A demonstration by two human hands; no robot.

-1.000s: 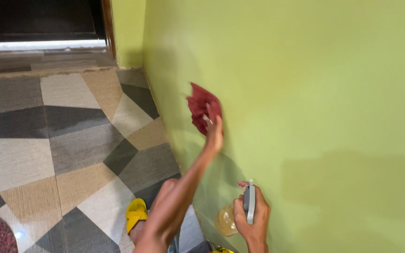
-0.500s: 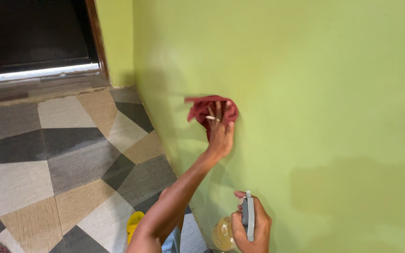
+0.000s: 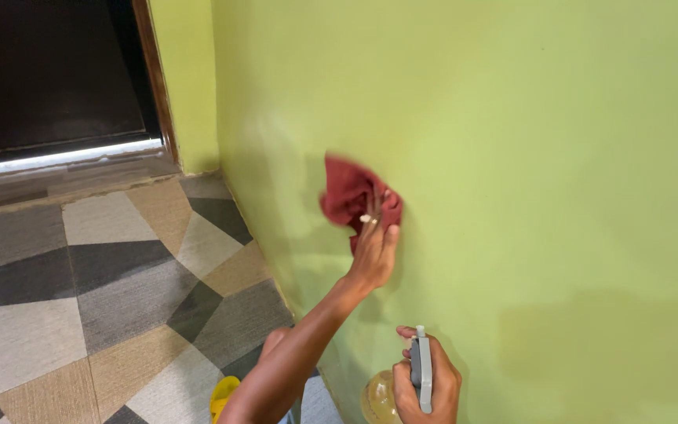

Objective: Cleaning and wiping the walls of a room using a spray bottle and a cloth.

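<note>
My view cuts off the bottle [image 3: 377,399] at the lower edge; I see only its rounded yellowish shoulder and the grey trigger head [image 3: 421,371], so I can't tell how full it is. The cloth [image 3: 352,196] is motion-blurred at its upper left edge. A yellow thing [image 3: 224,395] near the bottom, partly behind my forearm, I can't identify.

A green wall [image 3: 512,141] fills the right of the frame; lower left is floor [image 3: 96,290] in grey, beige and white angular patches, with a dark doorway [image 3: 49,71] at upper left.

My left hand [image 3: 373,250] presses the red cloth flat on the wall at centre, fingers extended upward over it. My right hand [image 3: 429,389] is wrapped closed around the trigger head, whose long axis runs upright, its tip toward the top of the frame.
</note>
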